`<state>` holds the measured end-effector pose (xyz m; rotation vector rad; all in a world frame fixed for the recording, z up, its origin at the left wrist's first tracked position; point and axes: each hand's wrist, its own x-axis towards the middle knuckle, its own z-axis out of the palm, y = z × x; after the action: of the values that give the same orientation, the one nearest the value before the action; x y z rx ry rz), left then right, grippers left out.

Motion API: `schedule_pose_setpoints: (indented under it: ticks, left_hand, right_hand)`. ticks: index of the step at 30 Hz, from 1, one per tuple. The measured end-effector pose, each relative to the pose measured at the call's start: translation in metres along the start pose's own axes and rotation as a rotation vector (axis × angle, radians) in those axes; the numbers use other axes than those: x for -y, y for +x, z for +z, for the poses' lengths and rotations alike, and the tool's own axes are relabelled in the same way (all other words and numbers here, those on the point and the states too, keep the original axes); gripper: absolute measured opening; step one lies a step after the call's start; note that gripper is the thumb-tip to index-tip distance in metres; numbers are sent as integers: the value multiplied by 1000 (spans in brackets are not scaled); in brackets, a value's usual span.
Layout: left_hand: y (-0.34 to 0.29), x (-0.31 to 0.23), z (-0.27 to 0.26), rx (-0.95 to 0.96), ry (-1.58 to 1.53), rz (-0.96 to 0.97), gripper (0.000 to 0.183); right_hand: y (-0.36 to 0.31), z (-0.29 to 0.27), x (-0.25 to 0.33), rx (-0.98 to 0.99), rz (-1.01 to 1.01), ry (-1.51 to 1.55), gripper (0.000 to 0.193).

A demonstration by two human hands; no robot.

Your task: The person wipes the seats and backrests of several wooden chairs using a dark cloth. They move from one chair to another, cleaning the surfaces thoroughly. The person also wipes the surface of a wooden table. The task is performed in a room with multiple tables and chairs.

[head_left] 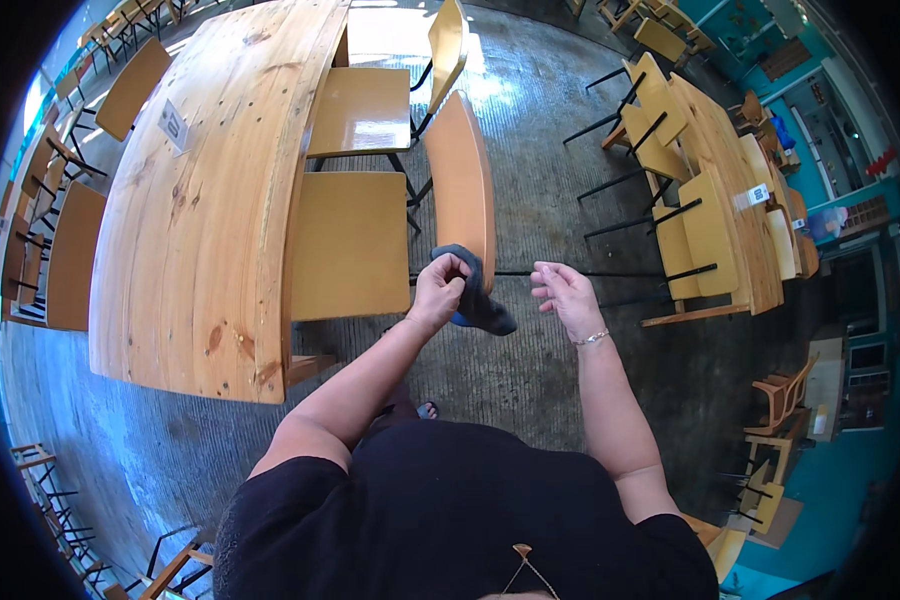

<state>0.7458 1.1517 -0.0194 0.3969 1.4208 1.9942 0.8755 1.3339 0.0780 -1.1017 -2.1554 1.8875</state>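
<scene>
My left hand (438, 296) is closed in a pinch on a dark grey cloth (475, 300). The cloth is bunched and shaped somewhat like a sock; part of it loops above my fingers and a darker end droops to the right. Behind it stands the tan backrest (460, 190) of a chair, and the cloth overlaps its lower end; whether they touch I cannot tell. To the right, my right hand (568, 299) is raised in the air with its fingers loosely bent and apart, holding nothing visible. A bracelet circles that wrist.
A long wooden table (205, 210) with a small sign (174, 127) fills the left side. Yellow chair seats (350, 245) sit along its edge. On the right is another wooden table (735, 190) with chairs. Grooved concrete floor (540, 180) runs between them.
</scene>
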Motion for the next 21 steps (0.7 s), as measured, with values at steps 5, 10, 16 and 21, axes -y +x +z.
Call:
schedule_pose_setpoints:
  ticks: [5,10,16,21]
  left_hand:
    - [48,-4,15,-199,375,277,20]
    - [60,9,22,-22,469,249,76]
    - [132,75,-8,-28,841,36,57]
    - [286,114,-45,-347,542,-210,60]
  right_hand:
    - [80,34,17,-74,-14,-27,72]
    - [155,73,28,55,-8,216,70]
    - [178,98,17,30,-168,9,56]
    - [168,107,21,-78,-214,-64,51]
